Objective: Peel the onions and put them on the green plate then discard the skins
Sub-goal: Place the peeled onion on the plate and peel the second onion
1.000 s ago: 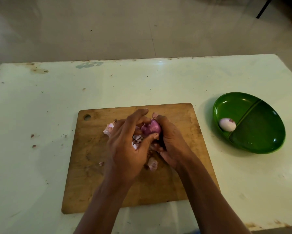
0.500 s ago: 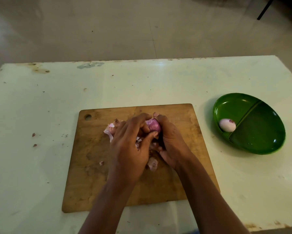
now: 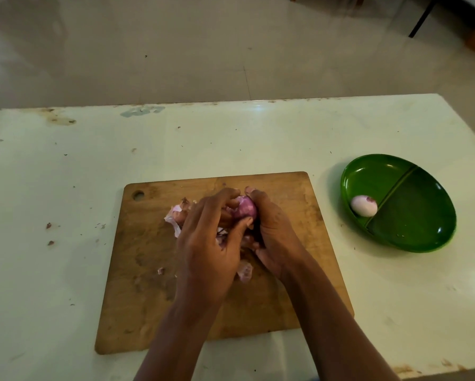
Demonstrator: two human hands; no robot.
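Both the left hand (image 3: 207,251) and right hand (image 3: 274,237) grip the small purple onion (image 3: 244,209) mid-board; likely light, slippery, papery skin; pinch at its ends.

There are two onions (purple onion (image 3: 246,209), peeled onion (image 3: 364,205)), one green plate (image 3: 415,215) and one cutting board (image 3: 148,259).

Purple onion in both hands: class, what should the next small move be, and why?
Probably pull away the purple skin: left hand and right hand both grip the onion over the cutting board, and it looks purple, unlike the pale peeled onion on the green plate.
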